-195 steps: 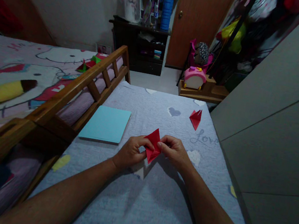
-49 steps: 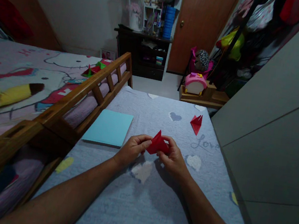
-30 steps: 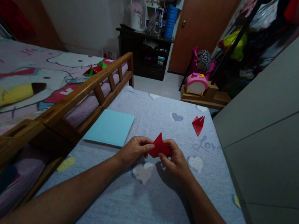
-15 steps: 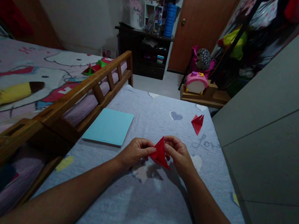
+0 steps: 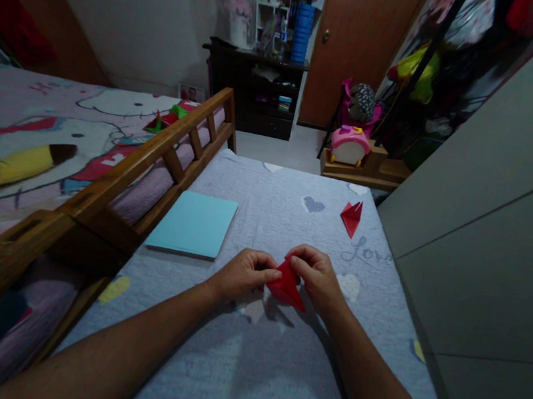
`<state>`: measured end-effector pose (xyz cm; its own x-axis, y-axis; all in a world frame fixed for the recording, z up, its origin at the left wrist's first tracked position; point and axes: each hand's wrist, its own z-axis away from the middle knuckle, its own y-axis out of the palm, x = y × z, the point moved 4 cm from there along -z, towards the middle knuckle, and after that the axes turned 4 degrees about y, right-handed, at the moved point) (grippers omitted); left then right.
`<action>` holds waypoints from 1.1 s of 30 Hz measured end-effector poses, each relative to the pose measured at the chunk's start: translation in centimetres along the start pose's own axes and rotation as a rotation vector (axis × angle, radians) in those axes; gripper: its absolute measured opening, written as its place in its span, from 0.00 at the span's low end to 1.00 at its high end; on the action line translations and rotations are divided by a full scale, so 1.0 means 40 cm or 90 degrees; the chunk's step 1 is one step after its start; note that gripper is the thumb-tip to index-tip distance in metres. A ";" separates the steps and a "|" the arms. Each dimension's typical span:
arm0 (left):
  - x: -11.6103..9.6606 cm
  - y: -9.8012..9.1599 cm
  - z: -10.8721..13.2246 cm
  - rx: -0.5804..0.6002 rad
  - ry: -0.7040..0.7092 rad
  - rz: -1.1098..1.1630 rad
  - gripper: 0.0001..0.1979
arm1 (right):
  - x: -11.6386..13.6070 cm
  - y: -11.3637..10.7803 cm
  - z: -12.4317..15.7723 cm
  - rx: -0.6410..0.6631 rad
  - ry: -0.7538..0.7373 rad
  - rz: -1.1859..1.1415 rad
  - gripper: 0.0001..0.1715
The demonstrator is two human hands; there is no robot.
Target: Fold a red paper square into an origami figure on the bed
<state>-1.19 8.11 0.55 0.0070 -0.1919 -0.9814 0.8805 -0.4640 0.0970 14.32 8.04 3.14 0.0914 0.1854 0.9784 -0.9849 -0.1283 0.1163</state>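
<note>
Where both hands (image 5: 245, 273) (image 5: 319, 276) pinch closed, red paper (image 5: 286, 290)

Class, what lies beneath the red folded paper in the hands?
Beneath the red paper is the blue bedsheet, part of a pale print showing; whatever the paper covers is hidden.

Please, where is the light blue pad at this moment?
In the head view, the light blue pad lies on the sheet, left of the left hand, beside the wooden rail.

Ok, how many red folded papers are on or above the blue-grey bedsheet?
2: one red folded paper held by the left hand and right hand; a second red folded paper on the blue-grey bedsheet, far right. The hands may hide more.
</note>
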 end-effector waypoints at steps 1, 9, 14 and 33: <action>0.001 0.000 0.000 0.001 0.003 -0.002 0.18 | 0.001 0.000 0.000 -0.002 -0.001 0.002 0.07; 0.007 0.001 -0.001 0.008 -0.006 0.009 0.16 | 0.000 -0.005 0.005 -0.015 0.008 0.031 0.09; 0.007 0.000 0.000 0.008 -0.018 -0.009 0.16 | 0.000 -0.004 0.005 -0.016 0.003 0.035 0.10; 0.001 0.000 0.004 -0.024 -0.034 0.003 0.17 | -0.014 0.005 -0.007 0.064 0.015 0.063 0.10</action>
<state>-1.28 7.98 0.54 -0.0126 -0.2400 -0.9707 0.8974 -0.4309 0.0948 14.04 8.21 2.58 -0.0105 0.1891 0.9819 -0.9690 -0.2443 0.0367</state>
